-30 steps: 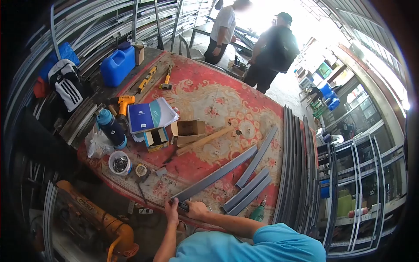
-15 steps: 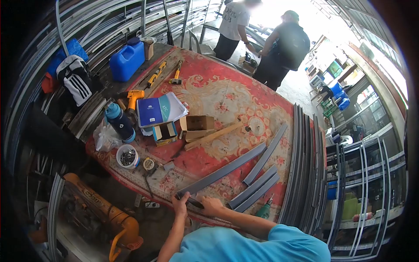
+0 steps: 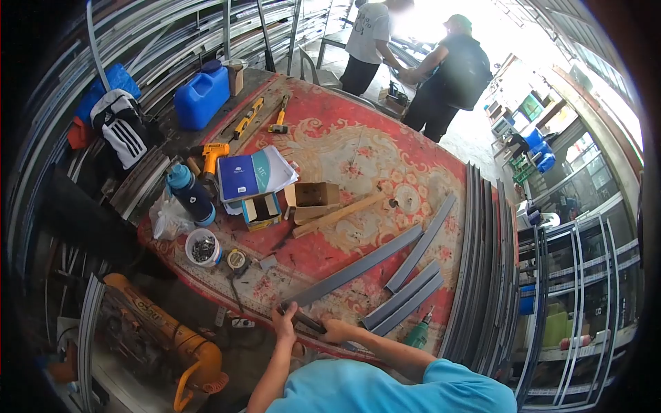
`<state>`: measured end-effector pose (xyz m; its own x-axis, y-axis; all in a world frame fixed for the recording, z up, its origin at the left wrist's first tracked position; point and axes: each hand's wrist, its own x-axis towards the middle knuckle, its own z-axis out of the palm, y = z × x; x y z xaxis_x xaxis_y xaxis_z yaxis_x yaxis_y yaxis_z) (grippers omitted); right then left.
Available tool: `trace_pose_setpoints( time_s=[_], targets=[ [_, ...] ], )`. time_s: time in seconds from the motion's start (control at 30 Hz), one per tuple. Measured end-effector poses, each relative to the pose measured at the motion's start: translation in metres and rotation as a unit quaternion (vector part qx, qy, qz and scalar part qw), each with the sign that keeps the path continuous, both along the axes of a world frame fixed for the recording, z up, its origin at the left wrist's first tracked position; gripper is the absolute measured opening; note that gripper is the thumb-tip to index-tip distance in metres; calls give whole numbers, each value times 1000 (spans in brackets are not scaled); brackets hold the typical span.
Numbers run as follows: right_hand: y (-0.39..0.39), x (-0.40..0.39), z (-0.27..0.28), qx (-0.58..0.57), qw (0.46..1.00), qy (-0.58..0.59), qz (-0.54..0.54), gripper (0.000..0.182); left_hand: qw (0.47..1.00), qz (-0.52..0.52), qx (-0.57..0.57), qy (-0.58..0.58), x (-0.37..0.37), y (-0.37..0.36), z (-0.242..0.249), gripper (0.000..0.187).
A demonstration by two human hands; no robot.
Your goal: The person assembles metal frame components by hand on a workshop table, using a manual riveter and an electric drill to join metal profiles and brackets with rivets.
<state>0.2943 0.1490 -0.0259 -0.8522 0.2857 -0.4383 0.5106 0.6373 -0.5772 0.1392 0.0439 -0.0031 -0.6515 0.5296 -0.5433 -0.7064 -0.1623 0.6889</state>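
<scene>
At the table's near edge, my left hand (image 3: 284, 321) is closed around the near end of a long grey metal profile (image 3: 358, 267), which slants up and right across the table. My right hand (image 3: 337, 332) is closed on one end of a narrow dark object (image 3: 309, 321), whose other end reaches to my left hand at the profile's end. I cannot tell what kind of tool or part this is. Right of my hands lie two short grey profiles (image 3: 401, 300), side by side, and another longer grey profile (image 3: 421, 242). A green power tool (image 3: 418, 334) is just beyond my right forearm.
The red patterned cloth (image 3: 323, 148) bears a tub of metal fasteners (image 3: 203, 248), a tape measure (image 3: 237, 260), a blue bottle (image 3: 191, 196), an open carton (image 3: 313, 198) and a wooden strip (image 3: 339, 215). Long profiles (image 3: 475, 268) line the right edge. Two people (image 3: 447, 76) stand beyond.
My right hand has shifted slightly right and toward me, and more of the dark object shows between my hands. My left hand stays on the profile's end.
</scene>
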Motion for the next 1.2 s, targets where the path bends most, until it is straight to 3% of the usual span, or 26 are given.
trace_pose_setpoints(
  time_s=[0.07, 0.2, 0.27, 0.37, 0.43, 0.53, 0.6, 0.67, 0.7, 0.77, 0.83, 0.9, 0.97, 1.0, 1.07, 1.1, 1.17, 1.2],
  targets=[
    [4, -7, -5, -202, 968, -146, -22, 59, 1000, -3, 0, -6, -2, -3, -1, 41],
    [-8, -32, 41, -230, 958, -125, -117, 59, 1000, -22, -2, 7, -1, -2, -20, 44],
    [-16, -39, 36, -78, 983, -115, -120, 56, 1000, -22, 0, 6, -3, -7, -30, 45],
    [-26, -46, 60, -31, 986, -103, -126, 56, 994, -98, 16, 41, -8, -22, -49, 50],
    [-24, -49, 64, -28, 984, -115, -130, 58, 987, -64, 62, -131, -13, -26, -50, 64],
    [-23, -55, 69, -10, 983, -135, -124, 62, 997, -28, 26, -66, -6, -19, -14, 77],
    [-32, -48, 58, 1, 981, -145, -125, 64, 995, -52, 12, -79, -13, -27, -33, 78],
    [-33, -39, 26, 171, 982, 33, -77, 56, 993, -79, 3, -91, -14, -27, -43, 80],
    [-26, -41, 28, 176, 981, 35, -77, 56, 992, -80, 20, -100, -15, -27, -39, 82],
    [-14, -38, 31, 44, 993, -106, -2, 43, 990, -82, 37, -112, -12, -30, -34, 83],
    [-6, -40, 22, 20, 994, -107, -4, 44, 993, -66, -17, -98, -12, -27, -24, 82],
    [3, -48, 23, -7, 994, -105, -4, 44, 993, -77, 1, -88, -14, -27, -30, 83],
    [18, -61, 42, -224, 948, -223, -35, 36, 992, -93, 16, -80, -13, -31, -41, 83],
    [14, -61, 40, -224, 948, -222, -40, 36, 992, -96, 10, -78, -14, -32, -48, 84],
    [1, -58, 30, -115, 970, -203, -69, 36, 992, -101, 10, -76, -14, -29, -60, 84],
    [-5, -50, 20, -113, 970, -203, -71, 36, 991, -99, 15, -88, -14, -29, -64, 85],
    [-14, -43, -3, 108, 993, -45, 10, 40, 991, -89, 22, -94, -20, -26, -62, 85],
    [-15, -44, 1, 108, 993, -45, 16, 40, 993, -73, 17, -91, -18, -23, -47, 82]
  ],
)
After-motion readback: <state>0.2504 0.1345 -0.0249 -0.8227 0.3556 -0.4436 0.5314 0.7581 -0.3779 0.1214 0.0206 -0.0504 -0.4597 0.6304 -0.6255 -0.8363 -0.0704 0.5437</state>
